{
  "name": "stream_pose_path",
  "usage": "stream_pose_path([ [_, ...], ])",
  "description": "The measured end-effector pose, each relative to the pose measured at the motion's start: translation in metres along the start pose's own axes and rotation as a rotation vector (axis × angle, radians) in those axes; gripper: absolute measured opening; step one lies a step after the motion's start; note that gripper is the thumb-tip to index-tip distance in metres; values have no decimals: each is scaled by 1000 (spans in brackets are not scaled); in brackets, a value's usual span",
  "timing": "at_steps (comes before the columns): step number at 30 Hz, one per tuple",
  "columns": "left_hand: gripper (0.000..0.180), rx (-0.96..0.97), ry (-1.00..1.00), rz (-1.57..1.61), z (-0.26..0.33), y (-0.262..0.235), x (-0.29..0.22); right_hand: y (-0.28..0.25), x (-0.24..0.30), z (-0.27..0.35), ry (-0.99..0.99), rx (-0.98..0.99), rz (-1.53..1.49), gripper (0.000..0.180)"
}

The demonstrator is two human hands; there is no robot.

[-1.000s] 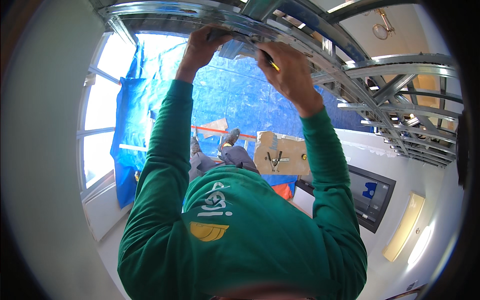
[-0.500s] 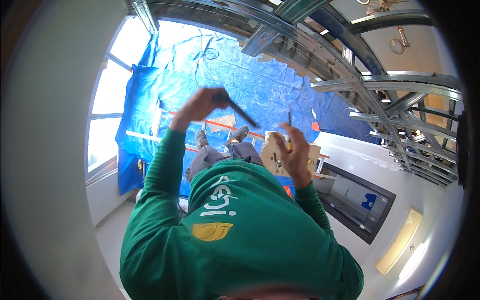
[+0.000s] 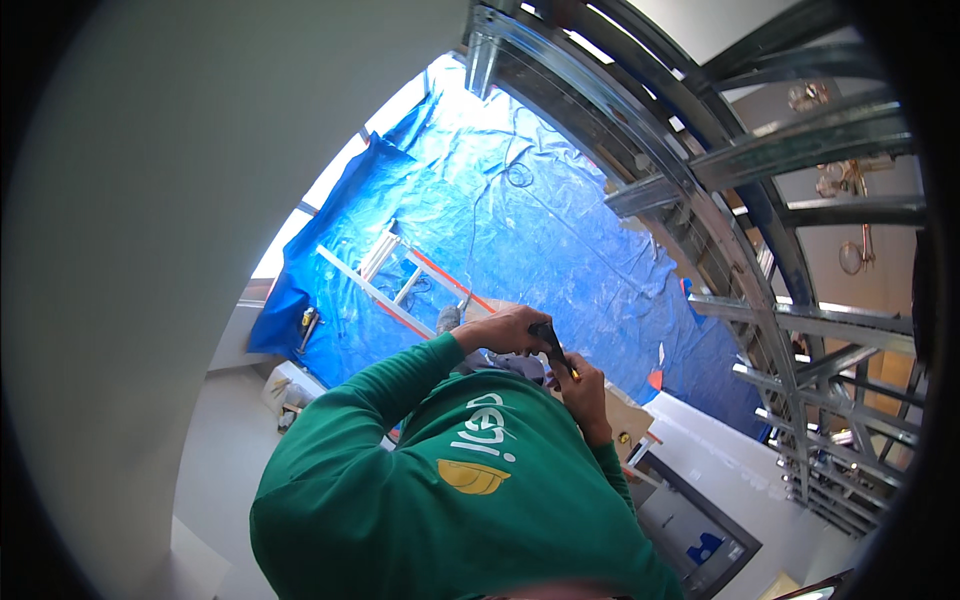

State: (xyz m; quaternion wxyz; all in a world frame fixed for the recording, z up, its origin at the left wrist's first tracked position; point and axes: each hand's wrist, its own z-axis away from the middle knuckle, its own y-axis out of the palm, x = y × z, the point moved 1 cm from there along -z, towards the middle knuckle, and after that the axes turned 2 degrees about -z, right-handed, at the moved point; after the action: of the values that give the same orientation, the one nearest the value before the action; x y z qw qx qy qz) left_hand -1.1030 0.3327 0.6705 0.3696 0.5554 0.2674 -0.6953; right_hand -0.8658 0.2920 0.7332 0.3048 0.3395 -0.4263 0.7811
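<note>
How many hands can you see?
2. The left hand grips a dark tool in front of the green sweatshirt; the right hand touches the tool's lower end.

Bright daylight, coming from window [image 3: 300, 200] at upper left; it's blown out white. Glare streaks on blue tarp [image 3: 520, 230] and metal studs [image 3: 760, 150]. Heavy fisheye: studs bend near rim, black vignette at corners. Wall [image 3: 150, 250] at left soft, evenly lit. Centre fairly sharp, no motion blur.

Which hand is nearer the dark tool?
Left. The left hand holds the dark tool at its upper end; the right hand sits just below it, near the yellow tip.
</note>
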Motion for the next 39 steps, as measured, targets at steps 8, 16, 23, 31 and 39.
stream_pose_path([
  [8,24,-46,-32,96,11,4,18,1,-5,1,37,56,-41,24],
  [16,19,-83,-66,175,10,10,21,-2,-1,-2,-30,-21,124,20],
  [23,48,-285,4,-545,2,-29,-58,-1,-9,10,-39,-190,87,19],
  [31,41,-821,662,-941,-55,-120,-248,-7,-65,46,132,-342,45,20],
  [39,44,-804,869,-991,-124,-117,-271,18,-143,103,372,-625,-151,26],
])
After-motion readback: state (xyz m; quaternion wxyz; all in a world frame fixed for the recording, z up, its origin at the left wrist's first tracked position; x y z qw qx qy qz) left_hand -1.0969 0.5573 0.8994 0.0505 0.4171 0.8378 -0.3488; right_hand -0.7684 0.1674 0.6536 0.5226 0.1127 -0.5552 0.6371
